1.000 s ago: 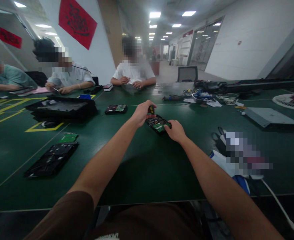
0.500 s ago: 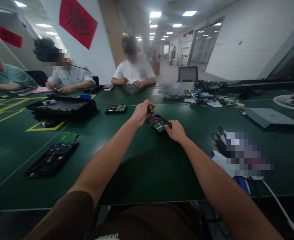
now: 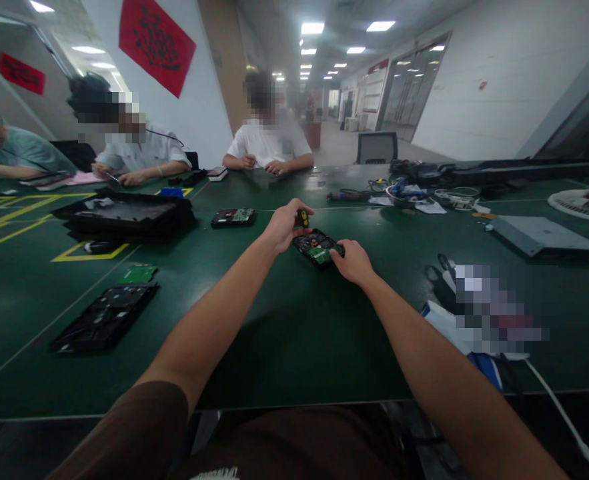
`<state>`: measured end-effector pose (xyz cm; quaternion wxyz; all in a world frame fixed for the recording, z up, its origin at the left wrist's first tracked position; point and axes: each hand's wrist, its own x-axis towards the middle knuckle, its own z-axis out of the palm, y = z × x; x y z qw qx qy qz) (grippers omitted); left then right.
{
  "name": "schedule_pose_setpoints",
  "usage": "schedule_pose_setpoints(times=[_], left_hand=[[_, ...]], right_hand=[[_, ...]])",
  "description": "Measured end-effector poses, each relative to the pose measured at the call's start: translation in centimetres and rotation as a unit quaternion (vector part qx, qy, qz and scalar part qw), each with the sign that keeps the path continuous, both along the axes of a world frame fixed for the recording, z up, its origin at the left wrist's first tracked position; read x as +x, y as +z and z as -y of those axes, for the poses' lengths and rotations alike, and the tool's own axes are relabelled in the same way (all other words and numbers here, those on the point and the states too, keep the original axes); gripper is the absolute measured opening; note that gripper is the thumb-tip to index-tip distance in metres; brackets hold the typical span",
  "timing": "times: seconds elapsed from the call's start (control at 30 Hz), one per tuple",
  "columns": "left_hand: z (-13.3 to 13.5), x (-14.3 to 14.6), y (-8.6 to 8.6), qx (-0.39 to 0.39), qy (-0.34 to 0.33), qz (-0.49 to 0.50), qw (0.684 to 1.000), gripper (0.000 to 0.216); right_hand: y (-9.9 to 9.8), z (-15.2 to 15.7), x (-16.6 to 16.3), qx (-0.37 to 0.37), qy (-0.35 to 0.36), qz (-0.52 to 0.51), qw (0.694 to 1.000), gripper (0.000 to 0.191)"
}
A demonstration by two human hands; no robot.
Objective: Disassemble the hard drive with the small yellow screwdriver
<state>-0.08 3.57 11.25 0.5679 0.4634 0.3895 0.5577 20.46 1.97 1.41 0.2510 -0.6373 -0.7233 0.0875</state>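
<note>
My left hand [image 3: 285, 227] is closed round the black and yellow handle of a screwdriver [image 3: 303, 217], held upright over a hard drive [image 3: 319, 248]. The drive is black with a green circuit board along its near side. My right hand [image 3: 353, 261] grips its right end, thumb on the board and fingers around the edge. The screwdriver's tip is hidden behind my left fingers, so I cannot tell whether it touches a screw. Another hard drive [image 3: 233, 217] lies on the table beyond my left forearm.
At left lie a black drive casing [image 3: 107, 317], a loose green circuit board [image 3: 138, 274] and a black tray [image 3: 124, 215]. To the right are a silver metal box [image 3: 548, 237], a blue-white packet [image 3: 449, 327] and tangled cables [image 3: 407, 192]. Several people sit across the green table [image 3: 294, 347].
The screwdriver handle has turned and shifted very slightly in my left hand. The hard drive and my right hand stay in place.
</note>
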Motion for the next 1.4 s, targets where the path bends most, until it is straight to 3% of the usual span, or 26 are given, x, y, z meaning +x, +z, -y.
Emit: schedule_pose_setpoints(times=[0.23,0.47,0.7,0.97,1.2,1.4], left_hand=[[0.06,0.26,-0.18,-0.018,-0.06,0.048,0.997,0.015],[-0.45,-0.09,-0.39,0.024,0.008,-0.01,1.0,0.018],[0.17,0.29,-0.07,-0.013,-0.053,0.029,0.998,0.015],[-0.51,0.02,-0.49,0.062,0.015,-0.044,0.997,0.019],[-0.19,0.2,-0.35,0.017,-0.038,0.012,0.999,0.016],[-0.53,-0.11,-0.22,0.041,0.015,-0.026,0.999,0.013]], right_hand=[[0.16,0.05,-0.08,-0.008,-0.004,0.002,1.0,0.043],[0.39,0.24,-0.12,-0.013,-0.005,-0.002,1.0,0.045],[0.32,0.2,-0.03,-0.013,-0.003,0.004,1.0,0.043],[0.33,0.14,-0.12,-0.015,-0.007,0.003,1.0,0.043],[0.33,0.19,-0.12,-0.013,-0.005,-0.004,1.0,0.042],[0.2,0.08,-0.03,-0.011,-0.003,-0.001,1.0,0.042]])
